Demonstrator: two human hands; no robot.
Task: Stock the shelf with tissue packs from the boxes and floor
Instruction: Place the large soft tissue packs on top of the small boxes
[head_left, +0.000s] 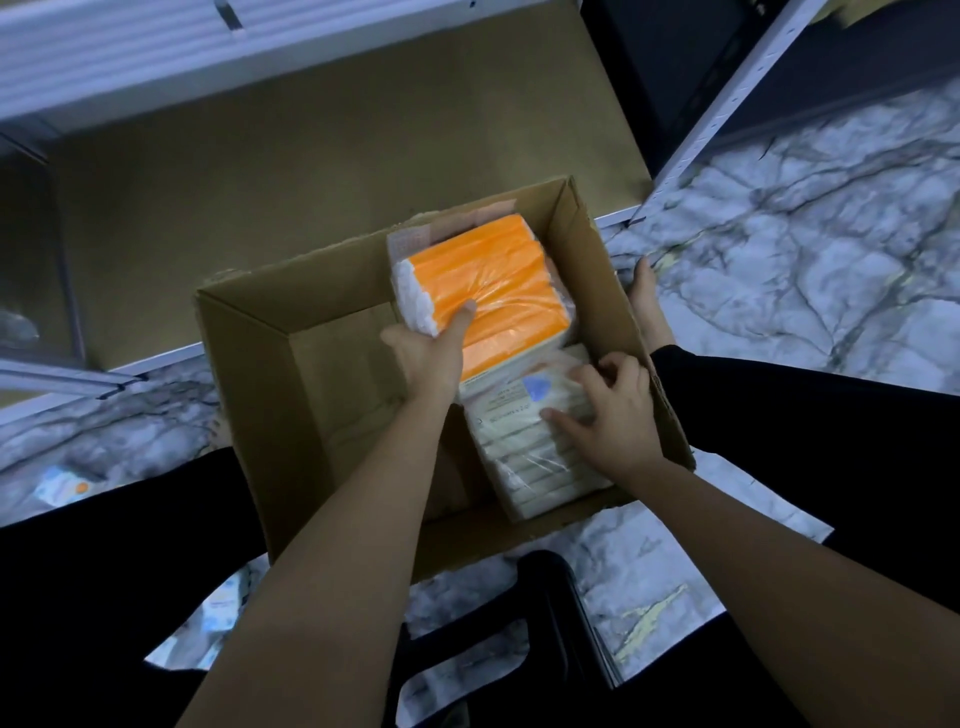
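Observation:
An open cardboard box (270, 374) stands on the marble floor between my legs. Inside, at its far right, my left hand (426, 353) grips the near left corner of an orange tissue pack (498, 291), thumb on top. Nearer to me lies a pale white tissue pack (524, 462) with a blue mark. My right hand (608, 410) rests on that pack with its fingers curled over the far end. The box's left half shows bare cardboard. Behind the box is the low shelf board (311, 156), brown and bare.
A white metal shelf upright (727, 104) slants at the right and a shelf rail (104, 62) crosses the top left. Small tissue packets (62, 486) lie on the floor at the left. A dark stool (545, 623) stands under me. My bare foot (649, 306) is right of the box.

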